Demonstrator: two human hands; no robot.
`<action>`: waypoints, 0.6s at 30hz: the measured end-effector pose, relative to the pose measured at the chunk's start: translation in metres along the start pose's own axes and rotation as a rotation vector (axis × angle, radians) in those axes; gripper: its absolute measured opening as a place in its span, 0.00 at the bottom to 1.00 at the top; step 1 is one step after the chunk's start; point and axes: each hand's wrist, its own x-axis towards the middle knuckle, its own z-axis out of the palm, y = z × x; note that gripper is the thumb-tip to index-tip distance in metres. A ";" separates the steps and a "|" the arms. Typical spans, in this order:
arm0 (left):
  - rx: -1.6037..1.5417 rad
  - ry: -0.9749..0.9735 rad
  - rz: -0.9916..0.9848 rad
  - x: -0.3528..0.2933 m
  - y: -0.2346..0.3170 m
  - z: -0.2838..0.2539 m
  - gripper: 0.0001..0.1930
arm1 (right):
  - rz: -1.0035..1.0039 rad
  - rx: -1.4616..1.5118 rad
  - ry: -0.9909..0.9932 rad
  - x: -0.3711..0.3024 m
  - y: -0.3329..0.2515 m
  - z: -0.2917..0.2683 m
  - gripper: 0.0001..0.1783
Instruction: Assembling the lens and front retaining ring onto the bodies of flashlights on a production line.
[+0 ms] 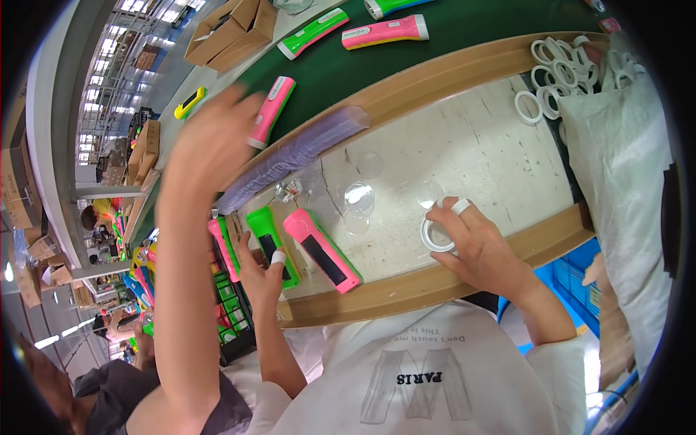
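My left hand [262, 279] is closed around the lower part of a green flashlight [259, 219] with a dark panel, its white-wrapped thumb across the body. A pink flashlight [304, 226] with a similar panel lies just right of it. Over the pale board, my right hand [478, 250] pinches a white ring [426, 238] by its edge; one finger wears a white wrap. A clear round disc [430, 194] lies by those fingertips. More clear discs [359, 199] are scattered between my hands, next to small shiny reflector-like pieces [288, 191].
A long stack of clear discs [290, 156] lines the tray's far wooden rim [435, 77]. White rings [554, 76] pile at far right beside a white sack [616, 145]. Beyond, flashlights [384, 32] lie on a green belt [464, 43]. A co-worker's blurred hand [210, 138] reaches in from the left.
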 end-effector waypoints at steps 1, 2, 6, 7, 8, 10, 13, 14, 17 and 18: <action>0.071 0.023 -0.023 -0.007 0.000 -0.010 0.36 | -0.009 0.006 -0.008 0.005 0.000 0.003 0.31; 0.099 -0.033 -0.013 -0.013 -0.004 -0.019 0.34 | -0.016 0.007 -0.009 0.007 -0.001 0.003 0.31; 0.265 -0.068 0.185 -0.011 0.022 -0.011 0.26 | 0.007 -0.019 0.012 0.000 0.000 0.001 0.32; 0.264 0.114 0.442 -0.008 0.022 -0.005 0.23 | 0.002 -0.026 0.034 0.001 -0.001 0.002 0.32; 0.130 0.071 0.446 -0.005 0.053 -0.002 0.17 | -0.001 -0.031 0.052 0.001 -0.003 0.001 0.32; 0.001 -0.021 0.714 0.011 0.092 0.033 0.16 | 0.030 -0.018 0.060 0.007 0.004 0.007 0.33; 0.012 -0.081 0.951 0.034 0.129 0.077 0.15 | 0.035 -0.026 0.117 0.008 -0.002 0.013 0.33; 0.128 -0.074 0.969 0.040 0.136 0.088 0.15 | 0.030 -0.034 0.144 0.008 -0.004 0.014 0.33; 0.230 -0.108 0.998 0.057 0.128 0.101 0.14 | 0.012 -0.024 0.197 0.007 -0.007 0.011 0.33; 0.226 -0.150 1.003 0.063 0.127 0.099 0.14 | 0.026 -0.030 0.204 0.005 -0.007 0.009 0.33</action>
